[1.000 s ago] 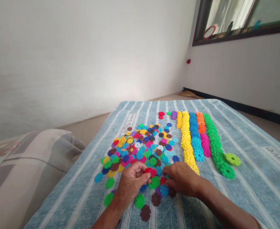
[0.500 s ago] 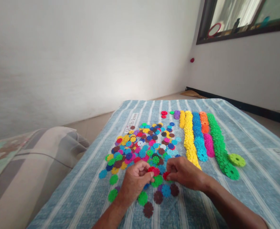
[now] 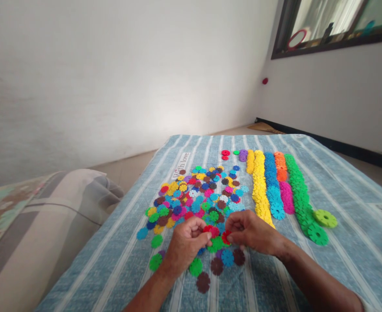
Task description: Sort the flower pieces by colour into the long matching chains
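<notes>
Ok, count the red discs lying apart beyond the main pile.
2: a red disc and a second red disc just nearer, both on the striped blue cover past the pile. None look hidden.

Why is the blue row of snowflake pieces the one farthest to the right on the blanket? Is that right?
No. The head view shows that the green row of snowflake pieces is the one farthest to the right on the blanket. The blue row lies further left, with orange and pink pieces between them.
</notes>
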A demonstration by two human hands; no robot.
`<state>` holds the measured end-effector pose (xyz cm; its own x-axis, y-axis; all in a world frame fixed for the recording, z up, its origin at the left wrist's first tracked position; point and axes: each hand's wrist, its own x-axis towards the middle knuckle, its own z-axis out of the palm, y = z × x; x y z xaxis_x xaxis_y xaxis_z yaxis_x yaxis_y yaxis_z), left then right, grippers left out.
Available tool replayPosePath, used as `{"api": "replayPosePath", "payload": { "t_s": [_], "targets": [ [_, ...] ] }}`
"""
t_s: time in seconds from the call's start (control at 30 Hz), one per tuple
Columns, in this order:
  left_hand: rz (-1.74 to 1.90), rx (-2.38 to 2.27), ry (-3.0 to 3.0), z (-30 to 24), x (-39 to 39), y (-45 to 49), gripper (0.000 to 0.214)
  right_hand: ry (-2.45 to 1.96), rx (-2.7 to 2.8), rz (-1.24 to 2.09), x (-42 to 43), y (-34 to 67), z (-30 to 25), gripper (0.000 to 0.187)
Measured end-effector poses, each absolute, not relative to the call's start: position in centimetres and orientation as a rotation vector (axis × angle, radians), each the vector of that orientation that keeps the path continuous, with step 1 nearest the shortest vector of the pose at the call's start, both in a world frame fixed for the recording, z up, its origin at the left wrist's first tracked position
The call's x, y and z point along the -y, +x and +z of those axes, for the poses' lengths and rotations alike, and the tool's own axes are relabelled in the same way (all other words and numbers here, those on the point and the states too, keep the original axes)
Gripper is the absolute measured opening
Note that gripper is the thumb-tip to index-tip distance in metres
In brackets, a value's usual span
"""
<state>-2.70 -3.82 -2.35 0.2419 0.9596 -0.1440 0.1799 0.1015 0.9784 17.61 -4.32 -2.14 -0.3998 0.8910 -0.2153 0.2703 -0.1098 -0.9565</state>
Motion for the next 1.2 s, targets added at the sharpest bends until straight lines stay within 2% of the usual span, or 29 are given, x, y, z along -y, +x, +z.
{"api": "replayPosePath", "payload": {
  "t_s": [0.2,0.43,0.7,1.2],
  "targets": [
    [0.845,-1.186,1.33,-2.4,3.8,-2.7,0.013,-1.353,1.652,1.55,4.4,17.6,-2.0,0.006],
    [0.826,-1.16,1.332,-2.5,3.9,-2.6,0.011,-1.183,1.415,1.69,4.7,16.2,-1.9,0.009],
    [0.83,-1.135,1.263,-2.0,4.1,-2.5,0.013,-1.249,1.363,1.542,5.0,14.9,-2.8,0.004],
    [0.835,-1.145,1.266,-2.2,3.9,-2.7,0.015,-1.285,1.328,1.499,5.2,13.6,-2.9,0.011]
  ]
}}
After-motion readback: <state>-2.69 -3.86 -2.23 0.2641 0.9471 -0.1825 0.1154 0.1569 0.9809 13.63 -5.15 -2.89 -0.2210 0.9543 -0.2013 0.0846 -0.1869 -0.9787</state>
